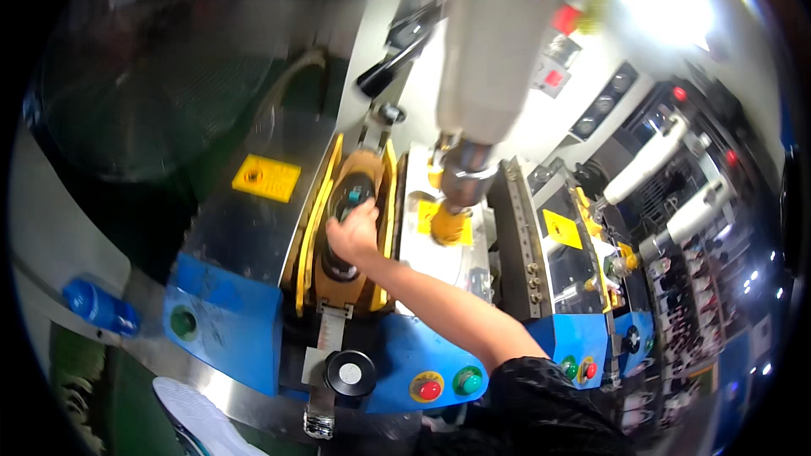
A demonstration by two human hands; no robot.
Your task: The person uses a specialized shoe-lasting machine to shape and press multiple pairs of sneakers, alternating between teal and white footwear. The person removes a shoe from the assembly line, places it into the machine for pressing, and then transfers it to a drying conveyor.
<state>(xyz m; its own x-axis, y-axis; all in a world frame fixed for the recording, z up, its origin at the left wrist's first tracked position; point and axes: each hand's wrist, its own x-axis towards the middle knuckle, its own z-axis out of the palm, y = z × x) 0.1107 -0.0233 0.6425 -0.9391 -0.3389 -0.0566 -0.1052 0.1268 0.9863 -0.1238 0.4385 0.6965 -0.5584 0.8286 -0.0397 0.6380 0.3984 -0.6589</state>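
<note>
My right hand (355, 232) reaches in from the lower right, its forearm bare below a black sleeve. The fingers are closed over the top of a dark shoe (353, 192) with a small teal patch. This shoe lies lengthwise on a tan pad (340, 291) between two upright yellow side plates (390, 194) of a pressing machine. Part of the shoe is hidden under the hand. At the lower left, a pale shoe (198, 414) with a light sole shows near the picture's edge; what supports it is out of sight. My left hand is not in view.
Above the neighbouring station hangs a thick white press arm (490, 59) with a yellow tip (448, 224). A black knob (350, 373), a red button (430, 390) and a green button (466, 381) sit at the front. A blue bottle-shaped object (101, 307) lies left. Shoes fill racks (688, 312) at right.
</note>
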